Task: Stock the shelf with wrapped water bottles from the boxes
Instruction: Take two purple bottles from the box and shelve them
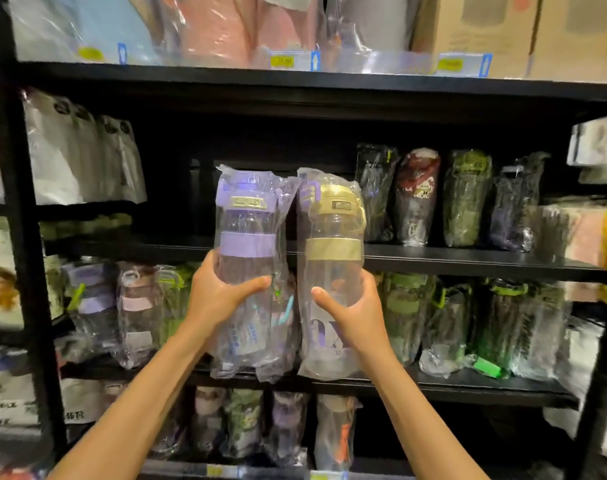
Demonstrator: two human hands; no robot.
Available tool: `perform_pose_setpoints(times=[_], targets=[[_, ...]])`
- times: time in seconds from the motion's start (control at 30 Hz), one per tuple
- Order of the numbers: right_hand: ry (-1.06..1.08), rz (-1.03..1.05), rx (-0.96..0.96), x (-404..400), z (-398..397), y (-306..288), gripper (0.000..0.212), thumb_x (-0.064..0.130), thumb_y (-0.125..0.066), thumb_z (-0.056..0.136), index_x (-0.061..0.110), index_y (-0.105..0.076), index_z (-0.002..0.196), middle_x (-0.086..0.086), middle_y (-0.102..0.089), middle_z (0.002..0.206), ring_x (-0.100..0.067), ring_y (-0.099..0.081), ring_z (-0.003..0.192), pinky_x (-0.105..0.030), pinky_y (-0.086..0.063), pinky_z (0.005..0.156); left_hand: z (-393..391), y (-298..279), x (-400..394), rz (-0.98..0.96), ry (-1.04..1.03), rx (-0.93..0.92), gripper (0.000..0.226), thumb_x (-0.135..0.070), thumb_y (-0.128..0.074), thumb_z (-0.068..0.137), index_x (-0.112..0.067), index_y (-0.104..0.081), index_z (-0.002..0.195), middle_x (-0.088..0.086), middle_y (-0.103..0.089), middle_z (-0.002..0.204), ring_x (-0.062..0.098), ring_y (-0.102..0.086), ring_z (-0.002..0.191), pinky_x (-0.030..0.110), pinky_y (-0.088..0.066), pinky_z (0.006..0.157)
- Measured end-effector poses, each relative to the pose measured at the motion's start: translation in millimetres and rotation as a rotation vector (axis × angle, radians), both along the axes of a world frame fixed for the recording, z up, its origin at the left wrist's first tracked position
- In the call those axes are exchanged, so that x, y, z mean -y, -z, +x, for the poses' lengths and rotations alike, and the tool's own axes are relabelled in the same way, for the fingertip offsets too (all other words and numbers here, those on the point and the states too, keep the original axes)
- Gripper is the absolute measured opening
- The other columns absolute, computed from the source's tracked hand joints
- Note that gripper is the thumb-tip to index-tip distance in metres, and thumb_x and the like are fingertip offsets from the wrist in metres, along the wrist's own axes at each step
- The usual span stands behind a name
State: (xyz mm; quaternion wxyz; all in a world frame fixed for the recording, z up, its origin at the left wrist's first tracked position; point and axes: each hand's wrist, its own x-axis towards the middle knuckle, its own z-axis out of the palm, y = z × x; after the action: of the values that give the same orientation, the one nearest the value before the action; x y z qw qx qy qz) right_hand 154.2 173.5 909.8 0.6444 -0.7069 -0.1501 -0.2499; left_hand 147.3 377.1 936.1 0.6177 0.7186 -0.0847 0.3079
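**Two wrapped bottles held up at the middle shelf**

Your left hand (222, 292) is curled round the lower body of the purple-capped bottle (246, 237), thumb across the front of its clear wrap. Your right hand (350, 306) grips the gold-capped bottle (333, 244) the same way, thumb pointing inward across the plastic. Both bottles stand upright at the centre of the frame, their wraps touching side by side, caps raised in front of the dark opening above the middle shelf board (468, 259). Their bottoms hang level with the shelf below — whether either one rests on anything, you cannot tell from this view.

To the right of the gold cap, on the same middle board, a row of dark wrapped bottles (465, 199) stands upright: black, maroon, green and dark purple. The stretch of board directly behind your two bottles is in shadow.

On the lower shelf (485, 386), green-lidded bottles (503, 327) crowd the right side, and pale purple and pink ones (135, 306) sit at the left. Further down, at the bottom centre of the frame, more wrapped bottles (333, 431) stand in a row.

Across the top of the frame, the upper shelf carries pink and blue wrapped goods (212, 26) and, at the upper right, cardboard boxes (503, 29) — with yellow price tags (282, 60) clipped along its front edge.
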Motion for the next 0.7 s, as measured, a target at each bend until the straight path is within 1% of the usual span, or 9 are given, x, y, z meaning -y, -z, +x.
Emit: perform_pose_setpoints(times=[0.03,0.1,0.2,0.23,0.3,0.4,0.47,0.57,0.7], targets=[[0.009,0.002,0.005,-6.5,5.3,-3.6,0.064,0.033,-0.079,0.073,0.025,-0.042,0.125,0.013,-0.056,0.110,0.001,-0.056,0.101,-0.014,-0.043,0.075,8.1,-3.4,-6.2,0.003,0.009,0.003,0.072,-0.027,-0.089,0.057,-0.027,-0.049,0.117,-0.005,-0.062,0.113,0.012,-0.061,0.102,0.028,-0.049,0.083],[0.043,-0.004,0.013,-16.9,16.2,-10.5,0.062,0.031,-0.078,0.074,0.024,-0.042,0.125,0.015,-0.055,0.107,0.005,-0.054,0.097,-0.011,-0.042,0.071,24.8,-8.3,-17.2,0.006,0.033,0.007,0.067,-0.023,-0.086,0.061,-0.025,-0.050,0.117,-0.004,-0.062,0.112,0.012,-0.061,0.101,0.025,-0.048,0.080],[0.079,-0.007,0.022,-27.8,33.4,-20.8,0.065,0.030,-0.078,0.075,0.021,-0.042,0.127,0.017,-0.052,0.109,0.004,-0.054,0.098,-0.011,-0.043,0.071,48.2,-15.5,-28.8,-0.004,0.060,0.003,0.069,-0.024,-0.086,0.061,-0.020,-0.052,0.120,-0.002,-0.064,0.114,0.014,-0.062,0.101,0.032,-0.050,0.086],[0.089,-0.006,0.025,-30.1,40.5,-24.4,0.067,0.031,-0.078,0.074,0.020,-0.041,0.129,0.017,-0.052,0.110,0.002,-0.054,0.100,-0.012,-0.043,0.073,55.8,-18.5,-31.0,-0.007,0.067,0.007,0.069,-0.023,-0.086,0.061,-0.020,-0.052,0.120,-0.002,-0.064,0.113,0.014,-0.062,0.101,0.032,-0.050,0.086],[0.112,-0.015,0.035,-32.4,54.8,-33.9,0.071,0.033,-0.079,0.074,0.017,-0.040,0.132,0.012,-0.053,0.115,-0.006,-0.055,0.106,-0.013,-0.043,0.077,69.6,-25.6,-33.8,-0.007,0.067,0.026,0.066,-0.022,-0.086,0.062,-0.020,-0.052,0.119,-0.003,-0.064,0.111,0.012,-0.062,0.100,0.025,-0.049,0.080],[0.133,-0.020,0.047,-34.3,79.5,-53.6,0.075,0.034,-0.079,0.074,0.015,-0.038,0.134,0.002,-0.054,0.122,-0.011,-0.055,0.108,-0.013,-0.044,0.078,91.1,-40.3,-36.2,0.007,0.054,0.049,0.069,-0.023,-0.086,0.063,-0.017,-0.051,0.123,-0.003,-0.061,0.109,0.011,-0.060,0.096,0.015,-0.044,0.069],[0.139,-0.014,0.046,-35.1,99.1,-67.8,0.077,0.035,-0.079,0.073,0.014,-0.037,0.135,0.001,-0.053,0.123,-0.012,-0.055,0.108,-0.017,-0.045,0.080,106.3,-49.8,-38.4,0.014,0.060,0.053,0.071,-0.026,-0.086,0.062,-0.018,-0.050,0.123,-0.005,-0.060,0.109,0.009,-0.059,0.095,0.015,-0.043,0.069],[0.122,0.014,0.052,-36.0,131.8,-91.0,0.079,0.036,-0.079,0.073,0.015,-0.036,0.135,0.001,-0.054,0.121,-0.012,-0.056,0.105,-0.016,-0.045,0.076,130.2,-65.0,-41.7,0.002,0.072,0.061,0.071,-0.029,-0.086,0.060,-0.022,-0.051,0.122,-0.008,-0.063,0.108,0.007,-0.061,0.096,0.020,-0.046,0.073],[0.101,0.042,0.036,-32.8,181.3,-120.6,0.080,0.037,-0.078,0.074,0.013,-0.033,0.136,0.000,-0.052,0.121,-0.013,-0.054,0.105,-0.019,-0.042,0.076,162.3,-87.1,-41.6,-0.021,0.087,0.084,0.066,-0.027,-0.086,0.060,-0.024,-0.053,0.118,-0.009,-0.064,0.106,0.007,-0.062,0.094,0.020,-0.047,0.070]])
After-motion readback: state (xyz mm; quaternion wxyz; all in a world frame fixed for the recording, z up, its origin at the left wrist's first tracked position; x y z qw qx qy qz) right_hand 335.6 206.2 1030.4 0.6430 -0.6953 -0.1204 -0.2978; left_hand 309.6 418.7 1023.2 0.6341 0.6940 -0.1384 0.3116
